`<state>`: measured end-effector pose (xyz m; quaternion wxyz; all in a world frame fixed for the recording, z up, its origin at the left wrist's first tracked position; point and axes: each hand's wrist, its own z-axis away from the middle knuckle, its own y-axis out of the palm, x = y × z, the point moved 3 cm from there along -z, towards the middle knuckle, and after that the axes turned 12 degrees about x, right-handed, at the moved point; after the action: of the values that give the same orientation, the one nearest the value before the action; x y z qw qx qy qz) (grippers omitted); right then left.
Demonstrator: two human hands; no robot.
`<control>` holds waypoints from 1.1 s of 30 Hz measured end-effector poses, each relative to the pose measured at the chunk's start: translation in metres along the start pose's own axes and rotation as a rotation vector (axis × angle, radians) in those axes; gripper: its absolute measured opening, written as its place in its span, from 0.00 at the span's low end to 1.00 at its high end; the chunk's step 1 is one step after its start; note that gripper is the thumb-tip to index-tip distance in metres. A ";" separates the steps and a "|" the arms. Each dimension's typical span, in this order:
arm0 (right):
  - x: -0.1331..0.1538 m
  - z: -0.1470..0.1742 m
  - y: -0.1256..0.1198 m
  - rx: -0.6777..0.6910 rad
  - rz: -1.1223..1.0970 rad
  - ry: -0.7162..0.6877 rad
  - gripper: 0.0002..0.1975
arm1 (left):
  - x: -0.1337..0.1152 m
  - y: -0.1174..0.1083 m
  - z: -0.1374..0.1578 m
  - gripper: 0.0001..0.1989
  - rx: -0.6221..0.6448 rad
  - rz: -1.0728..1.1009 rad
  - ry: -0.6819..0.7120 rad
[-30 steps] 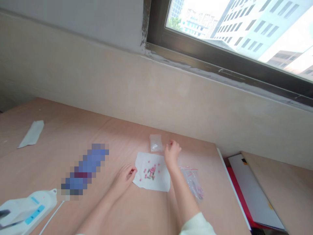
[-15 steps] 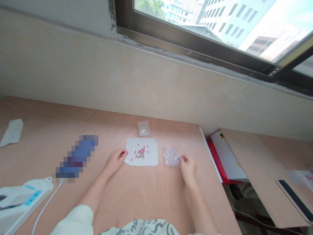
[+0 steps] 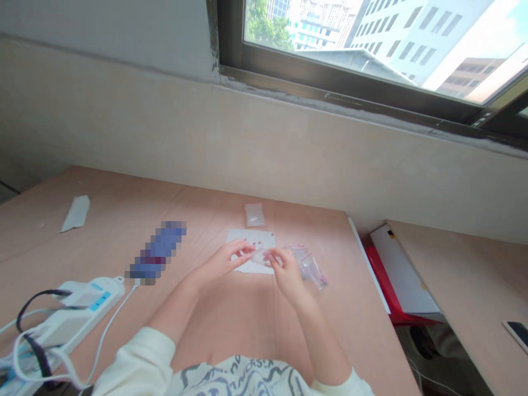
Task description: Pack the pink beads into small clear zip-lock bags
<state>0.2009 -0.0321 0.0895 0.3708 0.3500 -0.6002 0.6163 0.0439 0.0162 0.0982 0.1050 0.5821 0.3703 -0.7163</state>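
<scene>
A small clear plastic bag [image 3: 259, 256] is held over a white sheet of paper [image 3: 264, 237]. My right hand [image 3: 286, 270] pinches the bag's right side between thumb and fingers. At its left edge, the fingers of my left hand [image 3: 231, 256] are closed in a pinch. Several tiny pink pieces [image 3: 256, 242] lie on the paper, and my hands and the bag cover part of them. Just right of the paper, a pile of clear zip bags [image 3: 307, 265] with pink seal lines rests beside my right hand.
Behind the paper lies a clear packet [image 3: 254, 215]. A blurred-out blue object [image 3: 159, 253] and a white power strip [image 3: 82, 316] with cables are to the left, with a white scrap [image 3: 76, 213] farther back. A gap separates the second table [image 3: 454, 264] on the right.
My right hand has moved left from the bag pile to above the paper with a small bag. My left hand has come in from the paper's left edge to meet it. The view has shifted.
</scene>
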 end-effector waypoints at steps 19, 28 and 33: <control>0.017 -0.015 0.030 0.140 -0.090 -0.034 0.09 | -0.004 -0.005 -0.005 0.09 -0.075 0.087 -0.197; 0.016 -0.020 0.026 0.208 -0.181 0.040 0.08 | 0.013 -0.001 -0.005 0.12 -0.029 0.258 -0.205; 0.017 -0.018 0.028 0.138 -0.156 0.091 0.07 | 0.012 0.001 -0.009 0.11 -0.085 0.209 -0.186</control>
<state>0.1687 -0.0132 0.0904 0.4197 0.3920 -0.5099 0.6405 0.0472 0.0246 0.0869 0.2373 0.5434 0.3264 -0.7361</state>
